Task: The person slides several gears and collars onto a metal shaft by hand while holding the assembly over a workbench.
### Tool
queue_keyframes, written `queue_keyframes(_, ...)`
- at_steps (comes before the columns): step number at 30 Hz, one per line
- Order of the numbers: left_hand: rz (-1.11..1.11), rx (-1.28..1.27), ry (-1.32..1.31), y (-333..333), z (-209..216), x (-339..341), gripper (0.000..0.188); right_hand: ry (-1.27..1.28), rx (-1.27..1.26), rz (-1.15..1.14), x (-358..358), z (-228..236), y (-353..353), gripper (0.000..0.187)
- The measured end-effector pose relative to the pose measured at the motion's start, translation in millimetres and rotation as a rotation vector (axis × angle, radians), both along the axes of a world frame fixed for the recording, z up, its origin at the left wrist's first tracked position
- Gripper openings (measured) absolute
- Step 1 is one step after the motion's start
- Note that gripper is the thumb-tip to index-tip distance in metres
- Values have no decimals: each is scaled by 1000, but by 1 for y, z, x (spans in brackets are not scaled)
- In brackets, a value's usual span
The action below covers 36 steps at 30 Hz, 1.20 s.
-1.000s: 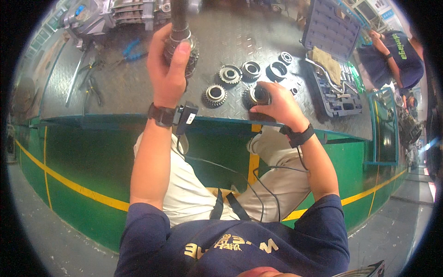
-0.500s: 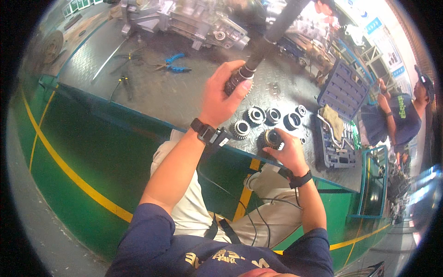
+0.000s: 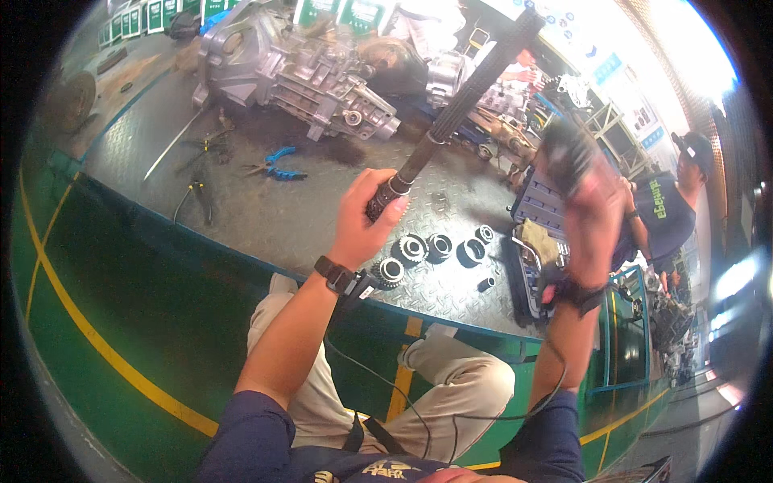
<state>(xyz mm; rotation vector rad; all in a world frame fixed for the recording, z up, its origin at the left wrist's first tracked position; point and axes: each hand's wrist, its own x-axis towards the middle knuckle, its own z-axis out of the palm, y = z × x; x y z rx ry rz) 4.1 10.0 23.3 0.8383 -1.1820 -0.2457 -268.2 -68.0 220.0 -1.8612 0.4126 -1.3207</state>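
Fingers of my left hand (image 3: 366, 225) are wrapped round the lower end of a dark metal shaft (image 3: 483, 84), thumb on its right side. It leans up and to the right above the bench (image 3: 266, 225); my grip hides whether its foot touches down. I judge it heavy, stiff and hard to break, perhaps slick if oiled; ridged stretches should hold best, and a grasp nearer the middle should balance it better. My right hand (image 3: 594, 209) is raised at the right, fingers apparently closed on a dark part (image 3: 566, 157), too blurred to identify. Below, gears and rings (image 3: 405, 252) lie in a loose row, a small sleeve (image 3: 486, 283) near them. Rightward sits an open tool case (image 3: 519, 298); leftward, blue pliers (image 3: 282, 171), with a gearbox (image 3: 322, 88) behind.
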Motion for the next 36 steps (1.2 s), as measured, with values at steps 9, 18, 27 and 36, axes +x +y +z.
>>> queue_keyframes(9,26,10,14,2,6,-2,29,488,-494,-218,111,136,44,59)
queue_keyframes(18,-52,61,46,3,-4,4,57,566,-181,3,138,25,43,50)
queue_keyframes(27,-148,2,283,-5,-4,-5,84,643,-76,76,132,-45,37,72)
queue_keyframes(36,-115,1,249,-15,-12,-4,90,643,-67,92,130,-61,34,70)
